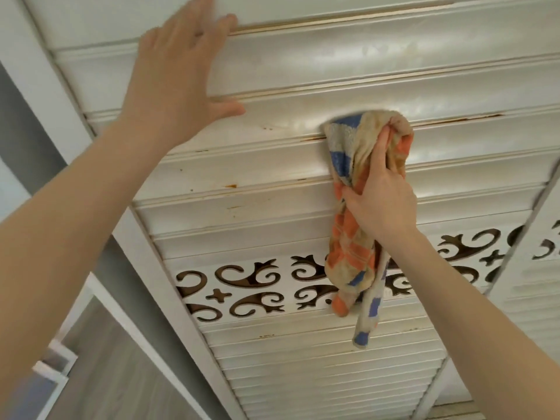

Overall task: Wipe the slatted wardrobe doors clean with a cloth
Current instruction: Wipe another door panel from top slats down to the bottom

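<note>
Right of the fingers (380,153) of the right hand (381,204), the slats (303,71) run bare up to the stile (512,259). Left of those fingers, bare slat lies open as far as the left hand (178,77), which is pressed flat on the slats with its fingers spread. Past its fingers on the left stands the frame (145,253). The cloth (351,256) bunches around the right fingers, and its tail hangs below them across the fretwork (242,286).

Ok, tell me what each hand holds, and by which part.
Right hand grips the cloth by its bunched upper part, tail hanging loose. Left hand holds nothing, lying flat on the slats.
</note>
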